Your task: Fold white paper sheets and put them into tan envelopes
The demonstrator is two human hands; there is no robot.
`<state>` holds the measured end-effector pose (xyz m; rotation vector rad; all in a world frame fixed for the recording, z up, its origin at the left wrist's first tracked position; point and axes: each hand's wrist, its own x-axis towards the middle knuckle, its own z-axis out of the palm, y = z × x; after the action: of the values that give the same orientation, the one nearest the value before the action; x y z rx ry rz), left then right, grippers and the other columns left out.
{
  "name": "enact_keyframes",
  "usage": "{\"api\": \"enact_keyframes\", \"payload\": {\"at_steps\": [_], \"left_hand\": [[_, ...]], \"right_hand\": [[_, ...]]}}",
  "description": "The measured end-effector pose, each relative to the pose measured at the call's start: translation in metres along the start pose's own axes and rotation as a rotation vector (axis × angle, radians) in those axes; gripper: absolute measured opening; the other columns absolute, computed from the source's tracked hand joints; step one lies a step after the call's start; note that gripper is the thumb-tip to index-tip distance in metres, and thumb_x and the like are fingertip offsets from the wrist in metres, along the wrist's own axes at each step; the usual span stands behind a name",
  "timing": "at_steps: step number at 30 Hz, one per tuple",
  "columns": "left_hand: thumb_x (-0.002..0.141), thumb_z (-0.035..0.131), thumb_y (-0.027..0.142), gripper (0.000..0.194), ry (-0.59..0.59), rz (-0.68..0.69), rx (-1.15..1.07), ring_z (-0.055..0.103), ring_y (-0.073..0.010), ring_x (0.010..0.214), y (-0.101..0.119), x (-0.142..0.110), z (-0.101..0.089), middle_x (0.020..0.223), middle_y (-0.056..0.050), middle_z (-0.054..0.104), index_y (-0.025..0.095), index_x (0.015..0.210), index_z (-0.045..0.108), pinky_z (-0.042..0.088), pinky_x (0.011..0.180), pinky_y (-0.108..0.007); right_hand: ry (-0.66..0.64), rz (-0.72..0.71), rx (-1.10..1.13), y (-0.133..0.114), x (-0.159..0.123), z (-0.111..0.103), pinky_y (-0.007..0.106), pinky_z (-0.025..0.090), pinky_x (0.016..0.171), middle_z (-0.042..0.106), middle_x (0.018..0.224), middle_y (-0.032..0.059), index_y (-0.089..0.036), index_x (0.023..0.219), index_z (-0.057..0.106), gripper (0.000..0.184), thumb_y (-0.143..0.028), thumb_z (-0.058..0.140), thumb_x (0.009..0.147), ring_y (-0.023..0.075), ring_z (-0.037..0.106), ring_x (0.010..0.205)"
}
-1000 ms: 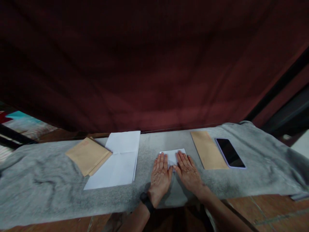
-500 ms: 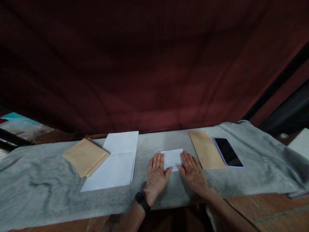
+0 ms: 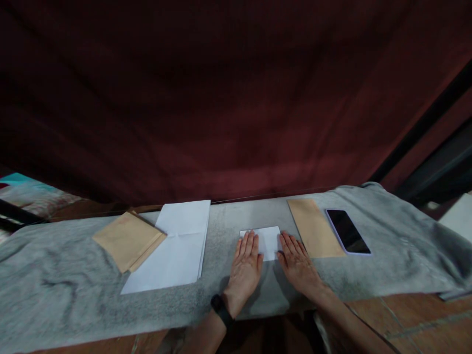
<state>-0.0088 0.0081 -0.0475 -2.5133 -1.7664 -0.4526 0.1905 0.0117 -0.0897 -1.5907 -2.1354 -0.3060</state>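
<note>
Head view gives us a small white paper lying flat in front of us, its longer axis running roughly left to right and its far edge climbing slightly toward the right. It looks plain and nearly rectangular, with a thin dark line along the far edge; our fingers hide its left part. Our left hand lies palm down across that part, fingers extended and close together, pressing on the paper without gripping it. Our right hand is also flat and spread open, its fingertips at the paper's right edge, clasping nothing. We wear a black band on the left wrist. Left of the paper, well apart, lie larger white sheets with a visible crease, partly covered by a skewed stack of brown papers. Our right hand sits between the small paper and a brown rectangle, beside which a dark-screened phone lies slanted. Everything rests on a rumpled grey cloth, with a dark red curtain hanging behind.
</note>
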Motion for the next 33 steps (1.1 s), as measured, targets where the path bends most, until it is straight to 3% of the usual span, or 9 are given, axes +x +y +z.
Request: {"api": "enact_keyframes", "payload": {"at_steps": [7, 14, 20, 26, 33], "left_hand": [[0.105, 0.037, 0.040, 0.055, -0.053, 0.136, -0.086, 0.024, -0.0250, 0.153, 0.024, -0.004, -0.001, 0.164, -0.010, 0.032, 0.017, 0.155, 0.034, 0.032, 0.123, -0.050], [0.103, 0.041, 0.050, 0.058, -0.072, 0.201, -0.112, 0.024, -0.0275, 0.153, 0.016, -0.007, -0.005, 0.166, -0.008, 0.029, 0.028, 0.156, 0.033, 0.031, 0.122, -0.053], [0.102, 0.045, 0.052, 0.059, -0.116, 0.214, -0.143, 0.022, -0.0288, 0.153, 0.013, -0.006, -0.009, 0.167, -0.009, 0.025, 0.031, 0.155, 0.034, 0.030, 0.122, -0.054], [0.101, 0.047, 0.049, 0.056, -0.130, 0.236, -0.148, 0.021, -0.0283, 0.154, 0.011, -0.007, -0.004, 0.167, -0.012, 0.024, 0.027, 0.152, 0.040, 0.027, 0.124, -0.054], [0.104, 0.041, 0.038, 0.052, -0.155, 0.266, -0.114, 0.019, -0.0248, 0.154, 0.010, -0.007, -0.008, 0.163, -0.015, 0.032, 0.018, 0.152, 0.040, 0.024, 0.125, -0.050]], "right_hand": [[-0.063, 0.025, 0.009, 0.000, 0.001, 0.001, 0.048, 0.036, 0.116, 0.047, 0.155, 0.0135, -0.013, 0.149, 0.046, 0.051, -0.028, 0.034, 0.102, 0.0281, 0.039, 0.145], [-0.132, 0.027, 0.066, 0.013, 0.004, -0.001, 0.050, 0.041, 0.113, 0.042, 0.158, 0.0148, -0.015, 0.150, 0.045, 0.054, -0.019, 0.036, 0.097, 0.0295, 0.038, 0.146], [-0.087, 0.046, 0.165, 0.009, 0.013, -0.006, 0.051, 0.040, 0.115, 0.044, 0.156, 0.0163, -0.013, 0.150, 0.044, 0.053, -0.020, 0.034, 0.099, 0.0279, 0.039, 0.145], [-0.160, -0.047, 0.269, -0.019, 0.030, -0.018, 0.048, 0.038, 0.118, 0.045, 0.156, 0.0125, -0.015, 0.148, 0.048, 0.052, -0.039, 0.031, 0.106, 0.0237, 0.040, 0.145], [-0.206, -0.149, 0.194, -0.026, 0.024, -0.010, 0.044, 0.033, 0.121, 0.043, 0.157, 0.0116, -0.015, 0.152, 0.042, 0.054, -0.040, 0.026, 0.107, 0.0214, 0.036, 0.148]]}}
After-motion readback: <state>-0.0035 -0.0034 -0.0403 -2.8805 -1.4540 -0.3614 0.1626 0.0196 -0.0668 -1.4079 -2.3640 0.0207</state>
